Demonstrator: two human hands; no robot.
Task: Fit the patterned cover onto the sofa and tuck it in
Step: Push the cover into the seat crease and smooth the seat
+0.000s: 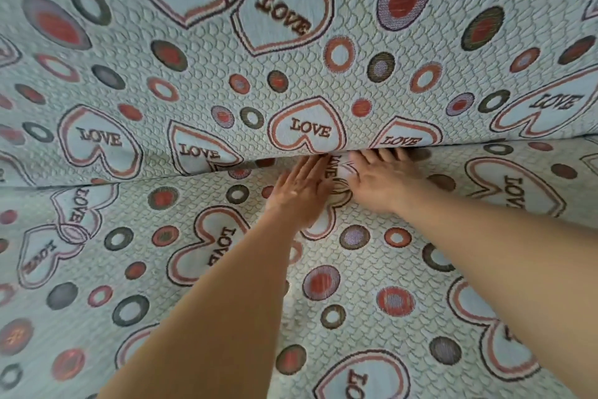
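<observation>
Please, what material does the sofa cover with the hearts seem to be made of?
The cover looks like a thick woven fabric, matte, probably jacquard or a similar weave. Signs: a raised scale-like texture over the pale blue ground, and hearts and rings that look woven in, with slightly fuzzy edges. The exact fibre cannot be told.

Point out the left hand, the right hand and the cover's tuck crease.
left hand (299, 186): head view, back of hand.
right hand (382, 178): head view, back of hand.
tuck crease (155, 179): head view, fold line left of hands.
</observation>
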